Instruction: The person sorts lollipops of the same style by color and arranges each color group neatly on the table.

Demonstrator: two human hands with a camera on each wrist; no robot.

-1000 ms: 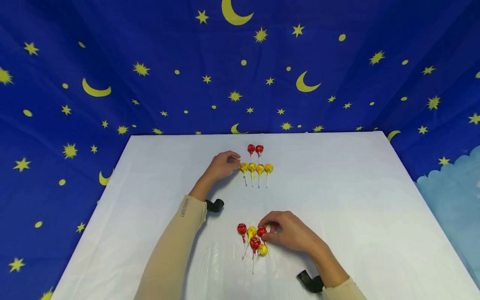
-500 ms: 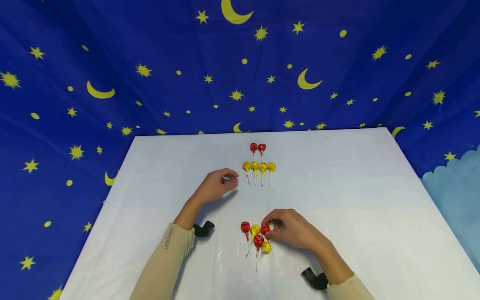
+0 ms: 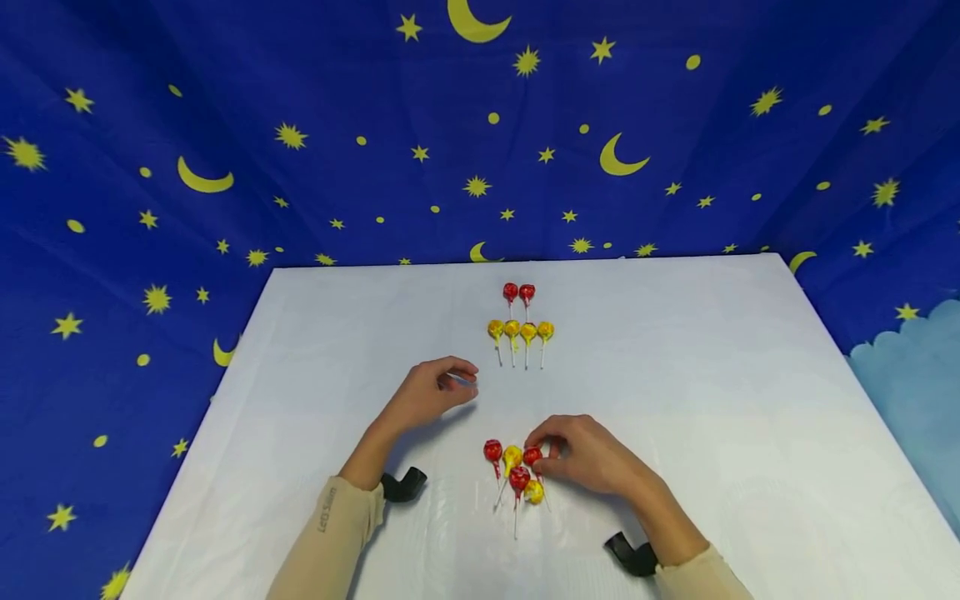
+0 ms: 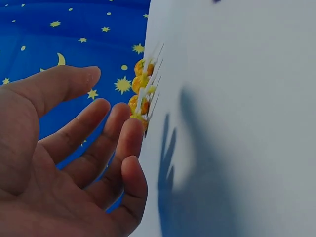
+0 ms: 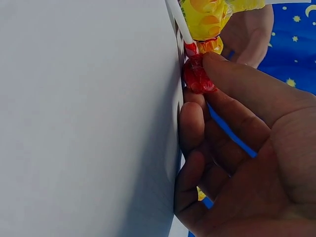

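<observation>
On the white table (image 3: 675,375) lies a near pile of red and yellow lollipops (image 3: 517,477). My right hand (image 3: 543,450) rests at the pile's right side and pinches the head of a red lollipop (image 3: 532,456) between thumb and fingers. In the right wrist view the thumb of this right hand (image 5: 200,84) lies on that red lollipop (image 5: 197,76), with a yellow lollipop (image 5: 205,17) just past it. My left hand (image 3: 468,379) hovers empty, with its fingers relaxed, short of a row of yellow lollipops (image 3: 521,331). In the left wrist view the left hand (image 4: 111,103) is loosely spread before the yellow lollipops (image 4: 140,89).
Two red lollipops (image 3: 518,292) lie side by side behind the yellow row. A blue cloth with yellow stars and moons (image 3: 225,125) hangs behind and beside the table. Black wrist mounts (image 3: 402,483) show at both forearms.
My left hand has drawn back from the left end of the yellow row toward me. My right hand has stayed on the red lollipop in the near pile.
</observation>
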